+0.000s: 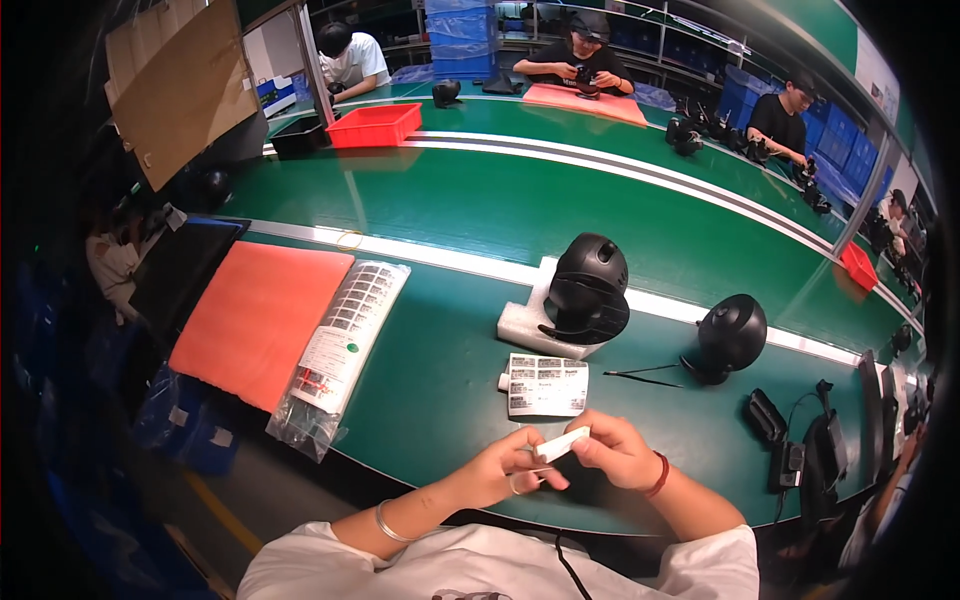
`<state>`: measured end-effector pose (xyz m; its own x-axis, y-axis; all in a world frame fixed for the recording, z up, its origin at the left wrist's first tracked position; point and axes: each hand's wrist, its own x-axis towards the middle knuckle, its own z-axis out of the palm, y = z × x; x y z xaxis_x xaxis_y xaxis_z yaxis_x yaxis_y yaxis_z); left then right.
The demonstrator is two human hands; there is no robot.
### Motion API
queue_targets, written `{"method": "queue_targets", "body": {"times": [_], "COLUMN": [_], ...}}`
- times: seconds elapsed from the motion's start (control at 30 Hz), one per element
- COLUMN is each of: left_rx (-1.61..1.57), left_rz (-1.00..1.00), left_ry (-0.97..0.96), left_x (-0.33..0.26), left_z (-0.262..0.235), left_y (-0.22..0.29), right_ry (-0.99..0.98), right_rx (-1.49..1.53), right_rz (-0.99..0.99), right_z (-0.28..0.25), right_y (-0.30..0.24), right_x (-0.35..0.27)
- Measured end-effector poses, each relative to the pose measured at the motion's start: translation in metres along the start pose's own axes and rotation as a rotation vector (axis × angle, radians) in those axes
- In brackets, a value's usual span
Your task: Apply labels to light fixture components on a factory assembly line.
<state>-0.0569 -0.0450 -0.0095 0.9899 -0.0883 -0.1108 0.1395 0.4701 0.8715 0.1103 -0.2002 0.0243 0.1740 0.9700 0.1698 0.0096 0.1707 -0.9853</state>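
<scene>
Both my hands meet near the front edge of the green table, pinching a small white strip point(561, 443) between them. My left hand point(505, 467) holds its lower end; a ring and a bangle show on that hand and arm. My right hand point(613, 451), with a red wrist band, grips the strip's upper end. Just beyond my fingers lies a white sheet of labels point(546, 385). Farther back, a black rounded device point(588, 290) rests on a white foam pad point(522, 325).
A second black round device point(731, 336) and black tweezers point(644, 375) lie to the right, with black cabled units point(795, 440) beyond them. An orange mat point(255, 320) and a bagged stack of label sheets point(340, 345) lie left. Other people work across the conveyor; a red bin point(374, 125) stands there.
</scene>
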Motion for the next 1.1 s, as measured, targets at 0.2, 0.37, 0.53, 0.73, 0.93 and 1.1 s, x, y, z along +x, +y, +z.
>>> {"method": "queue_targets", "body": {"times": [0.2, 0.37, 0.53, 0.73, 0.93, 1.1], "left_rx": [0.115, 0.121, -0.170, -0.505, -0.296, -0.148], "left_rz": [0.161, 0.097, 0.090, -0.004, 0.073, 0.147], "left_ry": [0.048, -0.024, 0.052, 0.103, -0.080, -0.034], "left_x": [0.001, 0.003, -0.003, -0.006, -0.007, -0.003], "left_z": [0.004, 0.001, -0.008, 0.002, 0.011, 0.005], "left_y": [0.005, 0.005, -0.008, -0.013, 0.000, 0.023], "right_ry": [-0.211, -0.307, -0.037, -0.034, 0.024, 0.327], "right_rx": [-0.127, 0.152, -0.378, -1.013, -1.036, -0.807], "right_rz": [-0.170, 0.233, -0.210, -0.637, -0.607, -0.583], "right_z": [0.006, -0.007, -0.011, 0.006, 0.008, 0.003], "right_y": [-0.013, -0.008, -0.021, -0.025, -0.016, -0.018], "right_x": [0.016, 0.004, 0.010, 0.014, 0.008, 0.005]}}
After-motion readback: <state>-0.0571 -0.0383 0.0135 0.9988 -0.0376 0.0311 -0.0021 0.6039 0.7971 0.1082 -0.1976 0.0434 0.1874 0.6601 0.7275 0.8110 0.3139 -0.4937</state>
